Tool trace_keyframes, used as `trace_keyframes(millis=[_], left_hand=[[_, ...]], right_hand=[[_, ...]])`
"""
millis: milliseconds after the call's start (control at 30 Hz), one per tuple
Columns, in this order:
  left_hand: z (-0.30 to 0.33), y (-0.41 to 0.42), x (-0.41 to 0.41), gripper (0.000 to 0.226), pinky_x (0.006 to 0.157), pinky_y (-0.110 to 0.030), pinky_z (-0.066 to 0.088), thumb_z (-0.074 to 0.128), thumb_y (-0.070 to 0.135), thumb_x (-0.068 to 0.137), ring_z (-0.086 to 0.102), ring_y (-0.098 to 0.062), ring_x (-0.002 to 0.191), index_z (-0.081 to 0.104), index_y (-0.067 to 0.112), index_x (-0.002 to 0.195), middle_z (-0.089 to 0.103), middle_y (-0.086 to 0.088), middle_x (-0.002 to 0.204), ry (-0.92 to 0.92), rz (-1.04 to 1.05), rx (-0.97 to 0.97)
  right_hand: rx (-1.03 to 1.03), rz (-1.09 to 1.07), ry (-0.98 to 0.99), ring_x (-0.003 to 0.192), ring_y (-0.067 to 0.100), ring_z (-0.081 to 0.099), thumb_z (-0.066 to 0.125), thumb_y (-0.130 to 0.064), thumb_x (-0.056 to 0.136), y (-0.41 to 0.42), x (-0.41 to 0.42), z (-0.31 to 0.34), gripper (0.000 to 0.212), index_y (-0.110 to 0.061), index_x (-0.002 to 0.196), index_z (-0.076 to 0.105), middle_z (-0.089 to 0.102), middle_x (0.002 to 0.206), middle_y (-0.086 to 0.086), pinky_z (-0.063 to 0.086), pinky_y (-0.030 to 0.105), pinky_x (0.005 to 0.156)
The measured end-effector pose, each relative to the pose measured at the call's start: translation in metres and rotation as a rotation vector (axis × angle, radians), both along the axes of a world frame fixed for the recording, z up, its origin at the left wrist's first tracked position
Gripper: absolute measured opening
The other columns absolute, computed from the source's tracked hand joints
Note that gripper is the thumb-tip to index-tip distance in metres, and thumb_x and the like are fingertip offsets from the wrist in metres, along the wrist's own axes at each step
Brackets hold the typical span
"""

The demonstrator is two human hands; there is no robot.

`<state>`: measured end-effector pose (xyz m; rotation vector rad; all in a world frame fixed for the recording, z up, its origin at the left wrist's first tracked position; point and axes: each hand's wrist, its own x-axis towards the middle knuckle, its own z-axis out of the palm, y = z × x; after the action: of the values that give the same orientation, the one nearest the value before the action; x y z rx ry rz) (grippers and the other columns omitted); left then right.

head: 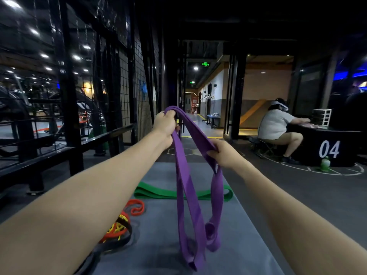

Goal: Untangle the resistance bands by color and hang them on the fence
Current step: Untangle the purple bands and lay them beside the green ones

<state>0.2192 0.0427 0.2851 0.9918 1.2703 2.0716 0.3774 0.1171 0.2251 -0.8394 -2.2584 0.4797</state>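
Observation:
A wide purple resistance band (185, 195) hangs in long loops from both my hands down to the grey mat (158, 245). My left hand (165, 124) grips its top fold, held high at arm's length. Lower and to the right, my right hand (224, 153) pinches another strand of the same band. A green band (156, 192) lies flat across the mat behind the loops. Near my left forearm sits a tangle of red, yellow and black bands (121, 228), with a red loop (136, 207) at its far end. The black wire fence (127, 86) runs along the left.
A black rail (59, 153) runs below the fence on the left. At the right a seated person (278, 126) leans on a black counter marked 04 (329, 149), with a green bottle (325, 164) on the floor. A corridor (198, 120) leads straight ahead.

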Motion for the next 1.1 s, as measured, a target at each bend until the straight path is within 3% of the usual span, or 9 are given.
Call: trace_keyframes(millis=[133, 233, 400, 533, 667, 767, 833, 933, 1100], left_hand=[[0.000, 0.004, 0.018, 0.027, 0.051, -0.027, 0.035, 0.042, 0.012, 0.096, 0.038, -0.008, 0.035, 0.046, 0.014, 0.068, 0.037, 0.001, 0.053, -0.189, -0.046, 0.069], [0.002, 0.010, 0.029, 0.028, 0.051, -0.025, 0.040, 0.042, 0.012, 0.096, 0.042, -0.011, 0.048, 0.044, 0.013, 0.068, 0.041, 0.000, 0.056, -0.291, -0.065, 0.111], [0.006, 0.021, 0.038, 0.027, 0.054, -0.028, 0.043, 0.041, 0.010, 0.095, 0.043, -0.011, 0.051, 0.043, 0.013, 0.069, 0.043, -0.001, 0.060, -0.373, -0.070, 0.181], [0.006, 0.019, 0.023, 0.027, 0.050, -0.024, 0.037, 0.042, 0.013, 0.095, 0.043, -0.013, 0.050, 0.043, 0.013, 0.068, 0.043, 0.000, 0.059, -0.397, 0.036, 0.179], [-0.013, 0.011, -0.012, 0.027, 0.055, -0.025, 0.039, 0.043, 0.015, 0.095, 0.044, -0.013, 0.052, 0.045, 0.013, 0.068, 0.045, 0.001, 0.060, -0.480, 0.146, 0.165], [-0.037, 0.005, -0.032, 0.031, 0.051, -0.023, 0.038, 0.042, 0.011, 0.095, 0.041, -0.010, 0.046, 0.044, 0.014, 0.064, 0.046, 0.005, 0.045, -0.548, 0.185, 0.168], [-0.052, 0.003, -0.044, 0.030, 0.051, -0.022, 0.037, 0.041, 0.010, 0.095, 0.039, -0.009, 0.046, 0.043, 0.014, 0.065, 0.043, 0.005, 0.048, -0.564, 0.211, 0.150], [-0.071, 0.001, -0.063, 0.029, 0.049, -0.021, 0.036, 0.039, 0.009, 0.095, 0.039, -0.010, 0.046, 0.041, 0.014, 0.066, 0.040, 0.003, 0.053, -0.593, 0.229, 0.141], [-0.092, -0.005, -0.091, 0.029, 0.047, -0.021, 0.040, 0.041, 0.012, 0.096, 0.039, -0.009, 0.041, 0.043, 0.013, 0.068, 0.041, 0.003, 0.046, -0.660, 0.232, 0.148]], right_hand=[[0.011, -0.032, -0.005, 0.093, 0.023, 0.058, 0.045, -0.005, 0.091, 0.003, 0.003, 0.002, 0.028, -0.013, 0.116, 0.055, 0.060, 0.098, 0.002, 0.045, 0.034, 0.084], [0.018, -0.039, 0.003, 0.091, 0.020, 0.055, 0.045, -0.006, 0.092, 0.003, 0.009, 0.001, 0.026, -0.010, 0.116, 0.055, 0.057, 0.097, 0.001, 0.042, 0.030, 0.081], [0.058, -0.136, -0.041, 0.092, 0.031, 0.060, 0.046, -0.004, 0.090, 0.011, 0.022, -0.009, 0.021, -0.004, 0.106, 0.060, 0.065, 0.096, 0.013, 0.048, 0.042, 0.083], [0.013, -0.299, -0.052, 0.096, 0.029, 0.060, 0.045, 0.001, 0.085, 0.023, 0.040, -0.040, 0.024, -0.004, 0.098, 0.065, 0.065, 0.098, 0.015, 0.045, 0.035, 0.082], [-0.130, -0.456, -0.150, 0.094, 0.035, 0.060, 0.056, -0.007, 0.083, 0.035, 0.059, -0.082, 0.011, -0.006, 0.092, 0.063, 0.064, 0.099, 0.019, 0.042, 0.032, 0.071], [-0.269, -0.516, -0.104, 0.082, 0.030, 0.057, 0.070, -0.025, 0.079, 0.038, 0.060, -0.109, 0.025, -0.005, 0.089, 0.059, 0.062, 0.092, 0.014, 0.043, 0.031, 0.067], [-0.309, -0.532, -0.084, 0.081, 0.032, 0.059, 0.074, -0.030, 0.076, 0.038, 0.055, -0.119, 0.031, -0.005, 0.087, 0.060, 0.064, 0.090, 0.014, 0.046, 0.033, 0.066], [-0.363, -0.477, -0.024, 0.075, 0.028, 0.060, 0.077, -0.029, 0.074, 0.037, 0.041, -0.126, 0.027, -0.006, 0.079, 0.064, 0.064, 0.080, 0.011, 0.046, 0.034, 0.065], [-0.570, -0.247, 0.281, 0.050, 0.014, 0.053, 0.073, -0.021, 0.079, 0.033, 0.020, -0.136, 0.024, -0.005, 0.064, 0.064, 0.060, 0.052, 0.002, 0.040, 0.024, 0.050]])
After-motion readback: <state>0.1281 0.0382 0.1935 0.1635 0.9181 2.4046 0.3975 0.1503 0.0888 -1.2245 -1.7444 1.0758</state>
